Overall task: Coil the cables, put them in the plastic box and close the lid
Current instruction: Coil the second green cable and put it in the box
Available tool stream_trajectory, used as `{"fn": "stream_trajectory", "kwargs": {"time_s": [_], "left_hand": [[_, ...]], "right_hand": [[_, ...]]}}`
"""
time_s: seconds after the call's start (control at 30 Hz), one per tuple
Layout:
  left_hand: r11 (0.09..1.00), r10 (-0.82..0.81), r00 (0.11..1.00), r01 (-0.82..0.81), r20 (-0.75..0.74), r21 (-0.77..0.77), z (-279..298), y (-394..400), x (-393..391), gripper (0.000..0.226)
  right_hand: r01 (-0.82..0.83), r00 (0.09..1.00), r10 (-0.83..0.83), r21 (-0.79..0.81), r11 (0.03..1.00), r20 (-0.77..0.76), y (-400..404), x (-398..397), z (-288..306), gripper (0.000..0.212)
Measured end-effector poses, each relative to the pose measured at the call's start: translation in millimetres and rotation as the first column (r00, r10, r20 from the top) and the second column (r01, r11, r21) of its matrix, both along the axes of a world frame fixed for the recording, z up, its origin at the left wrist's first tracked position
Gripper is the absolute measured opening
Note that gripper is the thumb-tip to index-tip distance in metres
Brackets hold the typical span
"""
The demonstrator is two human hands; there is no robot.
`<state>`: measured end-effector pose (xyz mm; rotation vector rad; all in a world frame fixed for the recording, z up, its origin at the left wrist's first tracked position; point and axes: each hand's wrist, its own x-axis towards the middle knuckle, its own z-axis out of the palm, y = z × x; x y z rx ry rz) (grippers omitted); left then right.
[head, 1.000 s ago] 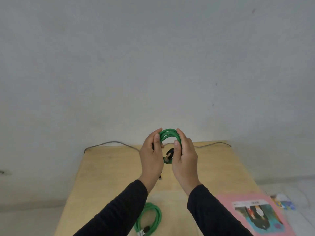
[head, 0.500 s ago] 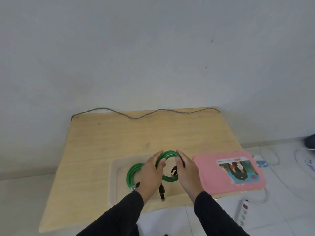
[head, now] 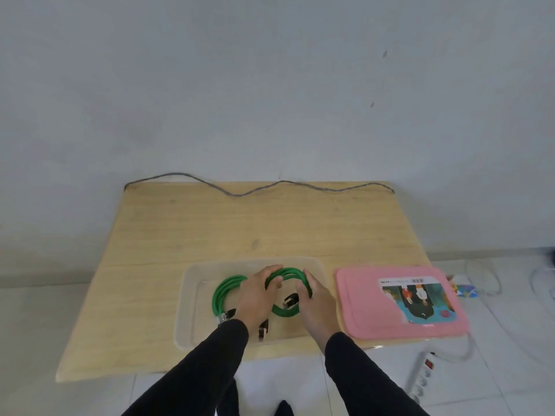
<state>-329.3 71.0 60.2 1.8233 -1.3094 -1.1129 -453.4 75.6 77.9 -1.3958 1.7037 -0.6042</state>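
A: Hands status? We see both reaching palm-down into the plastic box [head: 192,295] on the desk [head: 210,223].

B: Left hand [head: 255,295] and right hand [head: 315,298], fingers clenched on the coiled green cable [head: 288,273]. We note a second coil [head: 223,291] inside, pink lid [head: 360,307] just right.

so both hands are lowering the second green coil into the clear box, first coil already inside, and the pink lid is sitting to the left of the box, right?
One thing is off: in the head view the pink lid lies flat to the right of the clear box, not the left. The rest holds: left hand and right hand hold the second green coil in the box, beside the first coil.
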Motion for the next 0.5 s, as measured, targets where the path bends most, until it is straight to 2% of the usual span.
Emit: {"fn": "stream_trajectory", "kwargs": {"time_s": [0.17,0.33,0.4,0.5], "left_hand": [[0.999,0.038,0.998,-0.037,0.055,-0.024,-9.7,2.0,-3.3,0.023],[0.995,-0.077,0.975,0.088,0.207,-0.045,-11.6,-1.0,-7.3,0.034],[0.988,-0.137,0.942,0.153,0.307,-0.031,-15.0,0.3,-9.7,0.037],[0.96,-0.245,0.847,0.281,0.472,-0.005,-17.9,2.4,-13.2,0.042]], "right_hand": [[-0.046,0.998,0.048,0.047,0.998,-0.04,-2.6,-1.3,-4.7,0.045],[-0.113,0.982,0.126,0.096,0.989,-0.141,-2.6,0.5,-7.0,0.054],[-0.17,0.957,0.191,0.113,0.979,-0.218,-0.7,2.1,-6.8,0.059],[-0.239,0.915,0.256,0.092,0.967,-0.312,3.0,2.8,-8.8,0.064]]}}
